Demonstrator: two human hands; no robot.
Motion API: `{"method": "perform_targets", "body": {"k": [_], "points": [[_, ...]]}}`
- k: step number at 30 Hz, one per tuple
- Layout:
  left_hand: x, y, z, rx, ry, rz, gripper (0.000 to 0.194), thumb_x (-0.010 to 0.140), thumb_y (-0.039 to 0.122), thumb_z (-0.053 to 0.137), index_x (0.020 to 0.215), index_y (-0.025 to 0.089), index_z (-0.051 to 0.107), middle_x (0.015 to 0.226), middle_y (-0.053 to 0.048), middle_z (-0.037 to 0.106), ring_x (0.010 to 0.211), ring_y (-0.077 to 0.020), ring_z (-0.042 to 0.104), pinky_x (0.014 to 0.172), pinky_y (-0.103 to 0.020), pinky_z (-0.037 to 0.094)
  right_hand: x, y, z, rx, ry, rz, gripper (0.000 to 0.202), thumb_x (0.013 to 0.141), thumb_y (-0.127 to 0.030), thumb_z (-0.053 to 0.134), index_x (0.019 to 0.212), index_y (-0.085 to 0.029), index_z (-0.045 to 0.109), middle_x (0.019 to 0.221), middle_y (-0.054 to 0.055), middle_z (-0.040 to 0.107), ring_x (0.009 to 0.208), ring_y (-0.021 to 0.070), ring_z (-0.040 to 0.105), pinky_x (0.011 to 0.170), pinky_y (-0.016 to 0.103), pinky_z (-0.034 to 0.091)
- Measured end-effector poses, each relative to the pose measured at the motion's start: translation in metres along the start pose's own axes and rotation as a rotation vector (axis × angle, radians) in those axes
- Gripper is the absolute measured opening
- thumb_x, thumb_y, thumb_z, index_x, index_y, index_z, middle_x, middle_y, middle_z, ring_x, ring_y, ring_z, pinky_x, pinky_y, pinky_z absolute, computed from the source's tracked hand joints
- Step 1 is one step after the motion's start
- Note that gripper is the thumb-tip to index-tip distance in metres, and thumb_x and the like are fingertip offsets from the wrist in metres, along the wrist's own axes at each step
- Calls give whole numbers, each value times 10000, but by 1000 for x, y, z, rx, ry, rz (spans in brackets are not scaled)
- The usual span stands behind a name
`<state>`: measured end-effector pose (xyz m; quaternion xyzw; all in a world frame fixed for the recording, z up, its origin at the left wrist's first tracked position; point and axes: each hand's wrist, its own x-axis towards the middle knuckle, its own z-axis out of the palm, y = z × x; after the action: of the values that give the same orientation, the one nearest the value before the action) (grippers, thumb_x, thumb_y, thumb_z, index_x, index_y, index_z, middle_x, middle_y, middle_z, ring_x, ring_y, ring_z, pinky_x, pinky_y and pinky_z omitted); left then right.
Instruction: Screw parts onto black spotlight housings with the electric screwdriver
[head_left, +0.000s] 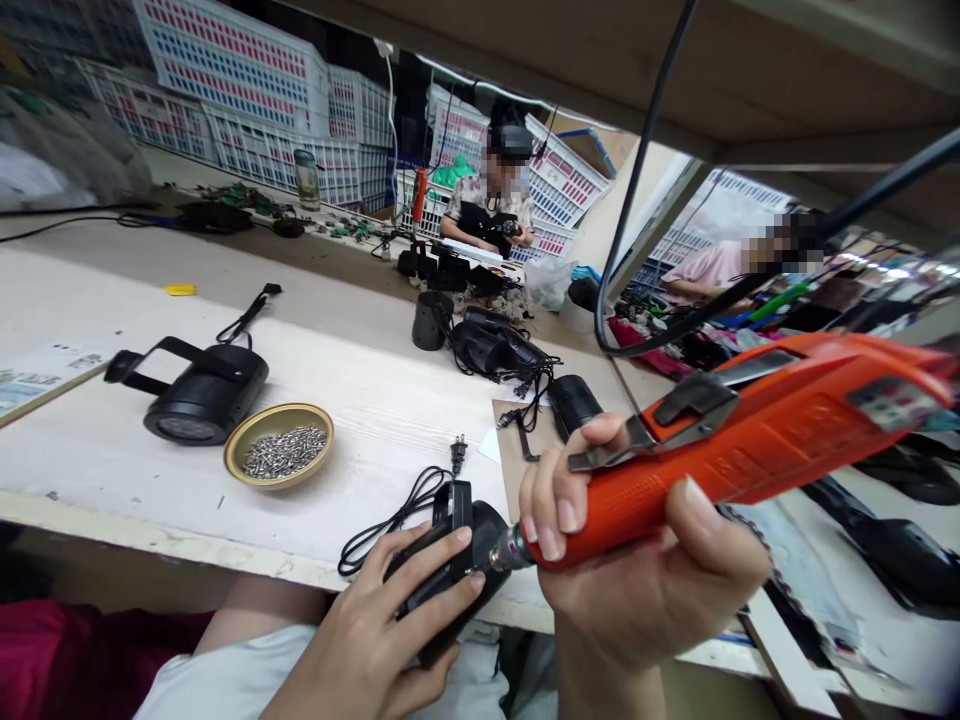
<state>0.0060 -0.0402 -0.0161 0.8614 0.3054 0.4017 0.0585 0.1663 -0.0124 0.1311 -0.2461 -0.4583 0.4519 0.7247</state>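
My right hand (637, 560) is wrapped round an orange electric screwdriver (720, 450), tilted with its bit pointing down to the left. The bit's tip is at a black lamp housing (487, 525) with a bracket at the table's front edge; whether it sits in a screw I cannot make out. With its fingers laid over the housing and the thumb below, my left hand (390, 620) grips this lamp. The lamp's black cord and plug (458, 455) lie on the table behind it. To the left stands a gold-rimmed bowl (328, 462) of small screws (285, 452).
Another black lamp (210, 390) lies beside the bowl. Several black housings (495, 345) with cords are further back. A black cable (622, 220) hangs at the right under a shelf. Across the table a co-worker (491, 210) sits before stacked crates (240, 70); another person (712, 262) is at right.
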Motion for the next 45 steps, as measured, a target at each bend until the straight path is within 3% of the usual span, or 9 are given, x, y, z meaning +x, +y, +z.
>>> {"method": "perform_targets", "body": {"k": [13, 39, 45], "points": [[6, 4, -8, 4, -22, 7, 529, 849, 56, 621, 1346, 234, 584, 1509, -63, 506, 1331, -283, 428, 1047, -460, 525, 0, 2, 3, -7, -26, -12, 289, 820, -463, 601, 914, -203, 686, 512, -16, 545, 380, 152, 466, 363, 246, 359], [-1, 2, -5, -18, -51, -32, 577, 888, 93, 648, 1425, 273, 536, 1574, -24, 403, 1349, -297, 393, 1086, -487, 489, -16, 2, 11, -24, -39, -59, 264, 828, -395, 665, 991, -191, 698, 585, 10, 582, 470, 153, 510, 444, 264, 392], [2, 4, -7, -34, -31, -36, 564, 877, 86, 655, 1403, 258, 546, 1529, -45, 459, 1329, -286, 415, 1081, -475, 485, -13, 9, 13, -22, -26, -48, 235, 810, -401, 696, 939, -204, 695, 547, -16, 550, 421, 124, 461, 397, 238, 352]]}}
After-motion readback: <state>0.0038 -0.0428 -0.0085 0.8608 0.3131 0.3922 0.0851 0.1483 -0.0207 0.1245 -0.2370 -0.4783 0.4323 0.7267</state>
